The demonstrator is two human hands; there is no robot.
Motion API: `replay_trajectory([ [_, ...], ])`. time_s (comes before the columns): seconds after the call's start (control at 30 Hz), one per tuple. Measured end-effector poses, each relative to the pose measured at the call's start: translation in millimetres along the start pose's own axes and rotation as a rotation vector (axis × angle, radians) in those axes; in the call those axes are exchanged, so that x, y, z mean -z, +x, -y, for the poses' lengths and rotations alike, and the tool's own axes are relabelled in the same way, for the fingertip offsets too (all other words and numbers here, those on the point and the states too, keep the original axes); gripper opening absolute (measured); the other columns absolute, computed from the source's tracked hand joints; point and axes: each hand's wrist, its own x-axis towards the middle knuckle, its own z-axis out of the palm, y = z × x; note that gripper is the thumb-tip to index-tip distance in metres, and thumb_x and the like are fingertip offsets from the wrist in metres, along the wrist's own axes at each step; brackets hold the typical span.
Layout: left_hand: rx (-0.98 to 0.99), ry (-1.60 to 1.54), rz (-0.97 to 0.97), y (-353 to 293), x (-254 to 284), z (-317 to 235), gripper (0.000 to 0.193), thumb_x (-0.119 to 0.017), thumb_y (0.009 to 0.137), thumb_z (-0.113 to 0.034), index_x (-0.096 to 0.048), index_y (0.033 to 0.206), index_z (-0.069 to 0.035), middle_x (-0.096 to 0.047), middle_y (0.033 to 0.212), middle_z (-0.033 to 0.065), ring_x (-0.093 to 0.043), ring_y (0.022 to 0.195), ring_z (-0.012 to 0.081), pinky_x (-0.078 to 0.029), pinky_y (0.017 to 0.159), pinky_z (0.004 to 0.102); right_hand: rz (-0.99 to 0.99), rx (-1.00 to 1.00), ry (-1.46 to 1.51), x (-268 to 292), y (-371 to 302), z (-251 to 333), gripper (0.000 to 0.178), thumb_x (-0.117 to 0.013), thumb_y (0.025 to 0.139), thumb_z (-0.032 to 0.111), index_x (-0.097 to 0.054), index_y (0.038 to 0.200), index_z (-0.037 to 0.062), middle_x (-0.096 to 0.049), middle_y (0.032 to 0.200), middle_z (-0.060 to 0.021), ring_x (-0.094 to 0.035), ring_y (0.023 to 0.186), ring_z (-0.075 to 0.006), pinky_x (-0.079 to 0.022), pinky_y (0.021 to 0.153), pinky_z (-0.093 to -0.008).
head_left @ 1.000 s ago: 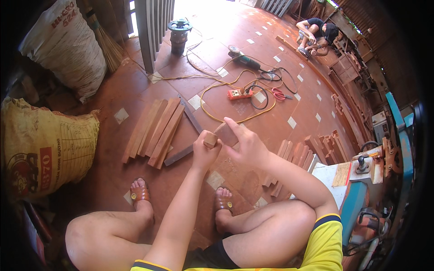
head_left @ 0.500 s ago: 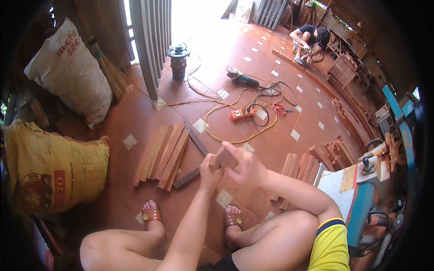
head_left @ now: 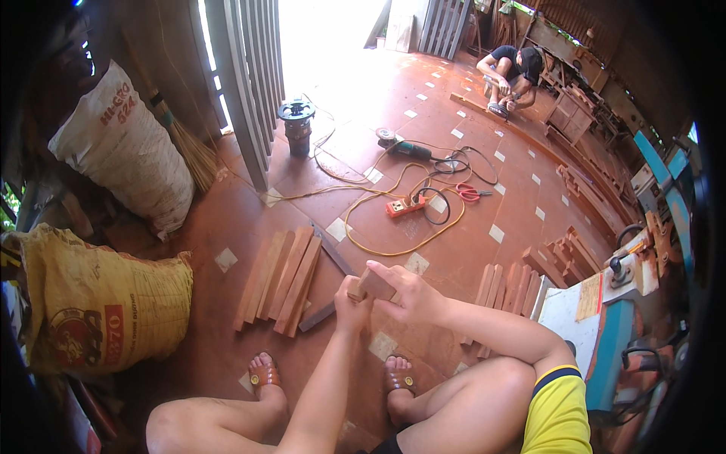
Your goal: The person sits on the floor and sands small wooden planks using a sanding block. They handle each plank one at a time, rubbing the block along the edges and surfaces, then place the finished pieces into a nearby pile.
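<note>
Above the floor in front of my knees, I hold a short brown wooden piece [head_left: 380, 284] between my two hands. My left hand [head_left: 352, 309] is closed round its left end. The thumb and fingers of my right hand [head_left: 416, 296] straddle its right side, one above and one below. Whether it is one block or two pieces together I cannot make out. Below and to the left lies a row of wooden strips [head_left: 281, 280] on the tiles. A dark metal carpenter's square [head_left: 333, 253] lies beside them, partly behind my hands.
An orange power strip [head_left: 406, 205], a yellow cord, red-handled scissors [head_left: 470, 193] and an angle grinder [head_left: 408, 148] lie ahead. More strips [head_left: 510, 291] lie right, beside a teal-and-white machine [head_left: 578, 303]. Sacks [head_left: 113, 303] stand left. Another person [head_left: 514, 72] squats at far right.
The view has tilted slightly, so the scene sits a little lower. Both hands still hold the wooden piece, and my right hand has shifted slightly against it.
</note>
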Motion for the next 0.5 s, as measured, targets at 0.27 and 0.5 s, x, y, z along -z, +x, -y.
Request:
replay_trajectory([
  [0.27,-0.001,-0.047,0.038,-2,4,2,0.021,-0.075,0.081,0.005,-0.061,0.093,-0.005,-0.066,0.083,0.0011,-0.061,0.076,0.0087,-0.053,0.069,0.0291,0.026,-0.045,-0.042,-2,0,-8,0.082,-0.078,0.095,0.017,-0.039,0.166,0.0079,-0.066,0.117,-0.0269,-0.071,0.099,-0.0433,-0.060,0.087,-0.0477],
  [0.5,-0.051,-0.101,0.038,-7,-2,-3,0.022,-0.073,0.080,0.007,-0.062,0.095,-0.005,-0.065,0.083,0.0001,-0.061,0.079,0.0074,-0.052,0.070,0.0283,0.001,0.035,-0.052,-1,-4,0,0.081,-0.077,0.095,0.018,-0.040,0.166,0.0089,-0.066,0.117,-0.0265,-0.071,0.097,-0.0429,-0.061,0.084,-0.0479],
])
